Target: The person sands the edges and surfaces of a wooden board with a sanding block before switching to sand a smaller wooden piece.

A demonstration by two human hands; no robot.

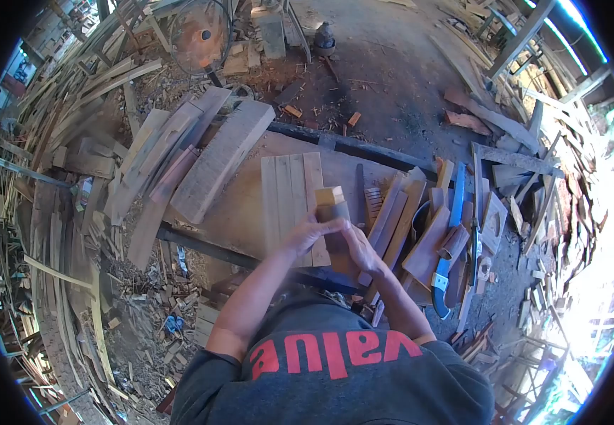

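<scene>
A short wooden block stands up between my two hands, over the right side of a row of pale boards. Its top is light, and a darker grey-brown part shows lower down. My left hand is closed around its lower left side, thumb stretched across the near face. From the right, my right hand presses against the block with its fingers close together, some of them hidden behind it. The pale boards lie side by side on the worktable, beneath and left of my hands.
A thick plank lies across the table's left end. On the right are wood pieces, a blue handsaw and a metal square. Scrap wood litters the floor, and a wire fan guard stands beyond the table.
</scene>
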